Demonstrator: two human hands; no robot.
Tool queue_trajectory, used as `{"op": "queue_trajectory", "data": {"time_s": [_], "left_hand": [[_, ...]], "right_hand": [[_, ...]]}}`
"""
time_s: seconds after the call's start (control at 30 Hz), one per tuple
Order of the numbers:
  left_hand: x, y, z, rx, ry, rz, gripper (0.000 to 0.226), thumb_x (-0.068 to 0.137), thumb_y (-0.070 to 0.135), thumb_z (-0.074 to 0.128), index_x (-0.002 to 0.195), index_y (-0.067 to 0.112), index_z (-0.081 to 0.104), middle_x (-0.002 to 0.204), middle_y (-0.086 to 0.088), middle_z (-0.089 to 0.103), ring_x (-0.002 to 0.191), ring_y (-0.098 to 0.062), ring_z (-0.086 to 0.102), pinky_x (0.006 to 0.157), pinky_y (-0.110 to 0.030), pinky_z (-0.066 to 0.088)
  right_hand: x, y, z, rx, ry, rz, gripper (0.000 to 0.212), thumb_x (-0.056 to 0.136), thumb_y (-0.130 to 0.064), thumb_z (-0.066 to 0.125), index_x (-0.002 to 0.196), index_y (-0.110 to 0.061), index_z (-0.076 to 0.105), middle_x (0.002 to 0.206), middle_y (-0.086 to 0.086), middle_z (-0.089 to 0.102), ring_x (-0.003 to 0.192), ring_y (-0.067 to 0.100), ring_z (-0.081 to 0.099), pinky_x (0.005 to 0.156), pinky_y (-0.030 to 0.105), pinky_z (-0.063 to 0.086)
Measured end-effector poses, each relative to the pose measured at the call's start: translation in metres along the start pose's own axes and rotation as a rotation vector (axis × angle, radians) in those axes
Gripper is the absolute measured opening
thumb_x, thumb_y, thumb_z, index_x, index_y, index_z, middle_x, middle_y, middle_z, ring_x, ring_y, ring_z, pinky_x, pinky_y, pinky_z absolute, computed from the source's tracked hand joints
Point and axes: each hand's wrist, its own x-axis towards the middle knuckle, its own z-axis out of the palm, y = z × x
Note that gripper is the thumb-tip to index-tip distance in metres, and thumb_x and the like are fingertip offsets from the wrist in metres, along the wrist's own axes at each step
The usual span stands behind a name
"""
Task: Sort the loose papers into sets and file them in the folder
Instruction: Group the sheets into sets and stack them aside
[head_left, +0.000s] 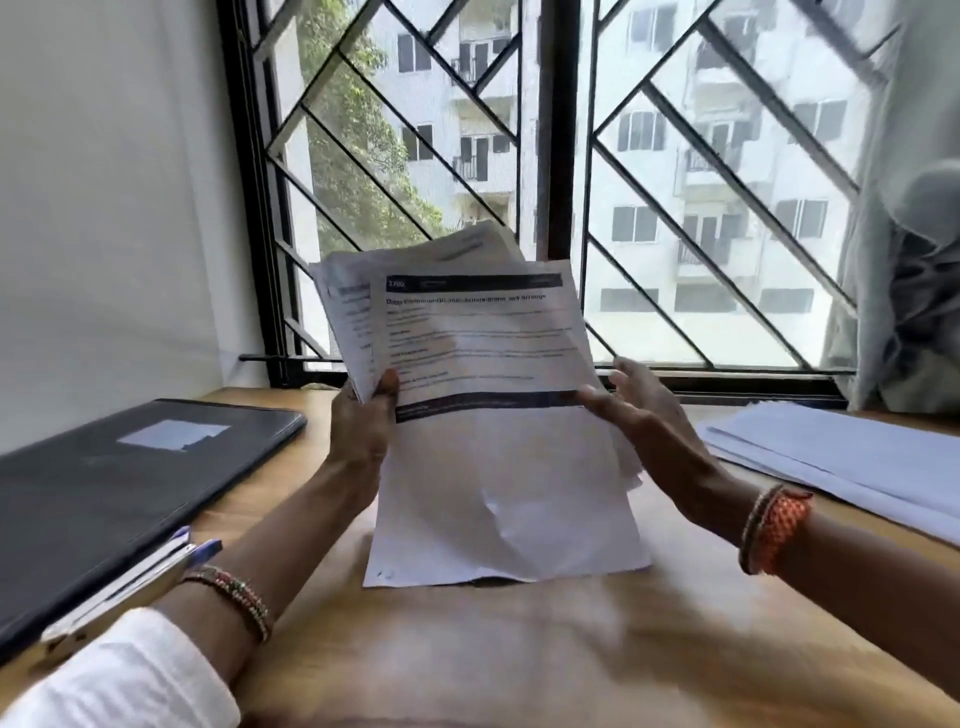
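A fanned stack of printed papers (488, 364) stands upright above the wooden table, its bottom edge near the tabletop. My left hand (363, 426) grips the stack at its left edge, thumb on the front sheet. At the front sheet's right edge my right hand (639, 410) touches the paper with fingers straight and spread. The front sheet has a dark header bar, lines of text and a dark band across its middle. A closed black folder (119, 483) with a pale label lies flat at the left. Another pile of white papers (841, 457) lies flat at the right.
The wooden table (519, 649) runs up to a barred window (561, 182) straight ahead. A white wall is on the left and a grey curtain (904, 260) hangs at the right. A pen-like object (130, 587) lies on the folder's near edge.
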Motion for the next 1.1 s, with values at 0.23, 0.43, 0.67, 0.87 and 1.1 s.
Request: {"op": "queue_trajectory", "data": {"time_s": [0.23,0.43,0.67,0.87,1.1], "left_hand": [[-0.013,0.013,0.015,-0.035,-0.154,0.156,0.013,0.094,0.014,0.051,0.093,0.016,0.064,0.078,0.010,0.073,0.073,-0.006,0.067,0.064,-0.021,0.056],[-0.023,0.015,0.022,-0.063,-0.185,0.159,0.015,0.094,0.013,0.051,0.096,0.014,0.066,0.082,0.006,0.074,0.073,-0.010,0.069,0.061,-0.022,0.056],[-0.029,0.018,0.027,0.020,-0.207,0.230,0.017,0.094,0.009,0.049,0.094,0.014,0.065,0.081,0.008,0.074,0.072,-0.008,0.069,0.061,-0.022,0.057],[-0.031,0.016,0.028,0.046,-0.210,0.197,0.016,0.095,0.009,0.048,0.094,0.013,0.063,0.080,0.010,0.074,0.071,-0.007,0.069,0.059,-0.020,0.055],[-0.033,0.017,0.028,0.072,-0.216,0.183,0.017,0.095,0.009,0.048,0.091,0.015,0.064,0.077,0.011,0.073,0.069,-0.006,0.068,0.057,-0.018,0.055]], "right_hand": [[0.022,-0.030,-0.028,0.419,0.155,-0.040,0.011,0.086,-0.019,0.067,0.097,-0.015,0.066,0.092,0.000,0.075,0.084,0.017,0.070,0.069,0.033,0.055],[0.019,-0.039,-0.033,0.421,0.280,-0.092,0.006,0.087,-0.013,0.067,0.082,-0.011,0.069,0.081,0.001,0.073,0.068,0.012,0.068,0.054,0.027,0.053],[0.017,-0.038,-0.031,0.452,0.339,-0.053,0.006,0.090,-0.008,0.063,0.085,-0.005,0.066,0.071,-0.003,0.070,0.059,0.006,0.065,0.047,0.018,0.048],[0.015,-0.041,-0.033,0.488,0.318,0.018,0.008,0.091,-0.012,0.063,0.085,-0.008,0.067,0.071,-0.002,0.072,0.060,0.009,0.067,0.052,0.022,0.053],[0.013,-0.045,-0.036,0.517,0.333,0.071,0.011,0.090,-0.015,0.064,0.080,-0.011,0.067,0.073,0.002,0.073,0.061,0.012,0.067,0.053,0.023,0.054]]}}
